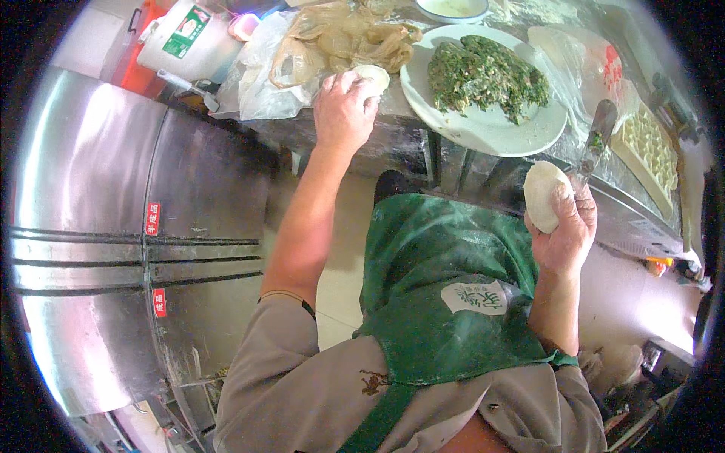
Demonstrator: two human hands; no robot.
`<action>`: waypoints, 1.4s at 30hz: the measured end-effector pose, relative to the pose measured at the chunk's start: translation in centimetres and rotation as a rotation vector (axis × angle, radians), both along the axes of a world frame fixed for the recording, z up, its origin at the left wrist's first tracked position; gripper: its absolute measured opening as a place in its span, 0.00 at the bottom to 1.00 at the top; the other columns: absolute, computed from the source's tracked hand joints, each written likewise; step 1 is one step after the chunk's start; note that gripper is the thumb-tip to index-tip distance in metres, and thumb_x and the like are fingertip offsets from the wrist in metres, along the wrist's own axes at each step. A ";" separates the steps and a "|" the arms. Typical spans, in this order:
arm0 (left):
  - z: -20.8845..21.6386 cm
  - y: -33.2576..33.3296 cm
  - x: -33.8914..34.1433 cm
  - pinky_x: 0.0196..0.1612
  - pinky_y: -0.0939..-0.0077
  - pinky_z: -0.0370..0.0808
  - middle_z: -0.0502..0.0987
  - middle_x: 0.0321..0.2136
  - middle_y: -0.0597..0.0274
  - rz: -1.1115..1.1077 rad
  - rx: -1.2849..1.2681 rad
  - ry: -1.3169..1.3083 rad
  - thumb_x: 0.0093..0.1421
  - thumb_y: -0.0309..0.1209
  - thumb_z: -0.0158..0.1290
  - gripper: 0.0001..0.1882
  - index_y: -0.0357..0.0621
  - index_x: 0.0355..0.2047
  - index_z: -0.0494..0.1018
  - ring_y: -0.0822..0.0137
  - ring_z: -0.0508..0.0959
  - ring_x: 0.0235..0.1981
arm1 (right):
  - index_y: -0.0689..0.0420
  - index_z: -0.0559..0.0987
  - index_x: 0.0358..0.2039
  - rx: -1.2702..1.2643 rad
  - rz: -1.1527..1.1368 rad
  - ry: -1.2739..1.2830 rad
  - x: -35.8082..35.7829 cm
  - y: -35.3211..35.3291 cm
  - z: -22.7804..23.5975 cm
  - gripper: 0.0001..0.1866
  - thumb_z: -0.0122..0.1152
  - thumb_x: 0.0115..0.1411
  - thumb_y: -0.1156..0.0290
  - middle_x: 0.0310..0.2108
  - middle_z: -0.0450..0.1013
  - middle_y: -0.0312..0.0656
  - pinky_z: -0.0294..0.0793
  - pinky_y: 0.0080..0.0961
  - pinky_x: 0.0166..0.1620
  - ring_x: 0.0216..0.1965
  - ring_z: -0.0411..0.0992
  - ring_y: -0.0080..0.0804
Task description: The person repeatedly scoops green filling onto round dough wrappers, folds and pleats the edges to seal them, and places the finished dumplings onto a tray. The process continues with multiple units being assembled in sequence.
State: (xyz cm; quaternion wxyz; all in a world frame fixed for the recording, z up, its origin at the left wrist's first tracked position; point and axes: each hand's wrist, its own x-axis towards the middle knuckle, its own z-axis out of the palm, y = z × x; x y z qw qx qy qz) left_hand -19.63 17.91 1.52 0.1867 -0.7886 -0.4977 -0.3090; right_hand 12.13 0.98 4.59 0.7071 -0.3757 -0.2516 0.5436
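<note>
My left hand [346,113] is closed at the table's front edge, beside the plastic bags, its fingers on a pale round dumpling wrapper [373,76]. Lower down on the right, off the table's edge, my right hand [566,230] grips another dumpling wrapper [545,198] between thumb and fingers. A metal filling spatula [599,132] also sticks up from that hand, with bits of green on its blade. Between the two hands, on the table, stands a large white plate [491,140] heaped with chopped green filling [483,79].
Crumpled tan plastic bags [332,41] lie at the table's left. A tray of shaped dumplings [649,155] stands at the right, near a clear bag [566,57]. At the back is a bowl [453,7]. A white bucket [185,41] and steel fridge [91,166] are on the left.
</note>
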 end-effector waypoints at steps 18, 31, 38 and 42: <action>1.5 0.1 0.3 0.43 0.65 0.76 0.76 0.39 0.59 -0.197 -0.197 0.014 0.52 0.27 0.59 0.03 0.46 0.29 0.80 0.55 0.76 0.41 | 0.57 0.77 0.39 -0.041 0.030 0.026 0.9 -0.2 -0.6 0.12 0.67 0.56 0.69 0.31 0.76 0.38 0.71 0.21 0.21 0.25 0.73 0.26; 10.8 -1.9 19.0 0.38 0.62 0.76 0.80 0.31 0.55 -0.598 -0.028 -0.323 0.55 0.28 0.55 0.06 0.44 0.32 0.80 0.52 0.79 0.34 | 0.57 0.75 0.39 0.068 -0.188 0.088 5.0 -0.7 1.9 0.10 0.62 0.57 0.71 0.34 0.76 0.43 0.74 0.30 0.23 0.29 0.75 0.35; 6.5 2.7 30.2 0.36 0.57 0.76 0.78 0.24 0.53 -0.785 -0.210 -0.109 0.48 0.31 0.53 0.06 0.46 0.25 0.79 0.49 0.78 0.29 | 0.59 0.75 0.43 0.098 -0.314 0.039 7.5 -3.4 1.9 0.13 0.59 0.57 0.72 0.39 0.76 0.48 0.80 0.39 0.33 0.37 0.77 0.43; 6.0 3.1 31.3 0.40 0.58 0.75 0.79 0.26 0.54 -0.754 -0.069 -0.062 0.44 0.31 0.56 0.04 0.46 0.21 0.77 0.49 0.78 0.32 | 0.57 0.75 0.38 0.093 -0.302 0.054 7.3 -3.8 1.9 0.08 0.62 0.57 0.73 0.33 0.76 0.44 0.74 0.26 0.20 0.27 0.76 0.35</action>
